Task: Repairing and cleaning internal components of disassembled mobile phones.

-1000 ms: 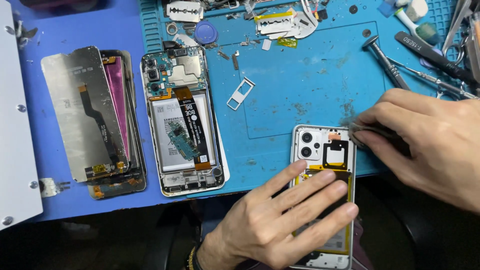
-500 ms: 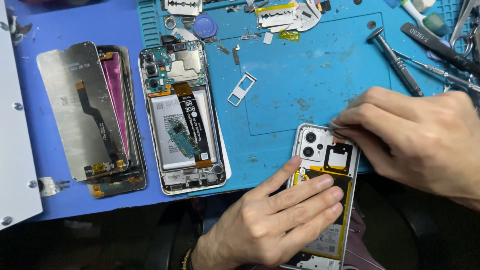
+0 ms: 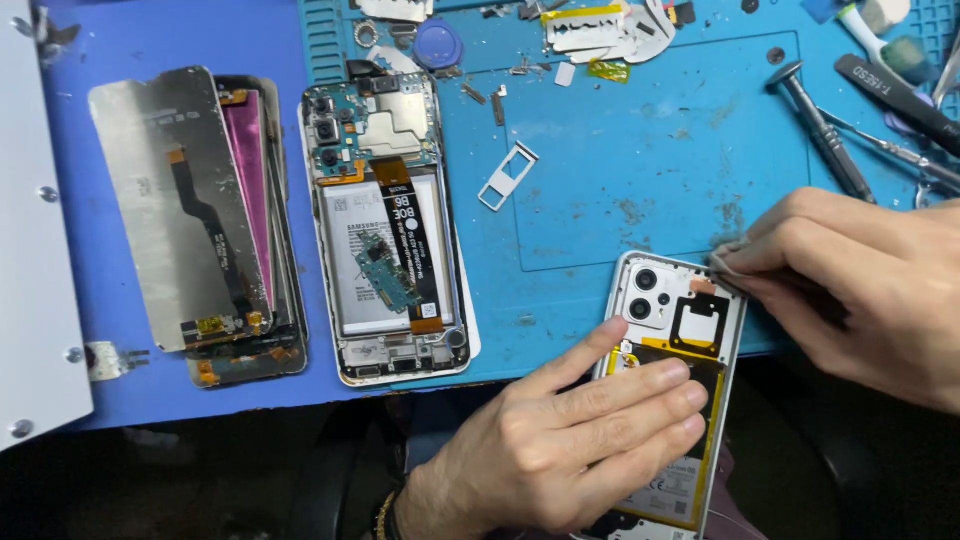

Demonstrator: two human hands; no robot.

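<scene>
Two bare hands work one opened white phone [image 3: 672,400] at 5 o'clock, hanging off the near edge of the blue mat [image 3: 640,180]. Left hand [image 3: 570,440] lies flat on its dark battery area, fingers pressed together and extended, thumb along the left rim, pinning it. Right hand [image 3: 860,290] at 3 o'clock, fingertips pinched on a small pale scrap [image 3: 728,258], maybe tape or a sticker, at the phone's top right corner beside the black bracket [image 3: 700,320]; exact item too small to tell. Step in hand, as judged: peeling or lifting that piece off the corner while the body is held down. Next move likely needs a steady pull away from the frame, left palm keeping pressure, care around the camera block [image 3: 645,295].

Farther, 10 o'clock: second opened phone [image 3: 390,230], board, flex and battery exposed. Further left at 9 o'clock, stack of screen panels [image 3: 190,220]. SIM tray [image 3: 507,176] at 12 o'clock mid-mat. Far edge: blue round cap [image 3: 437,45], foil scraps [image 3: 600,30]. Screwdrivers [image 3: 820,125] at 2 o'clock. White panel [image 3: 30,250] far left.
</scene>
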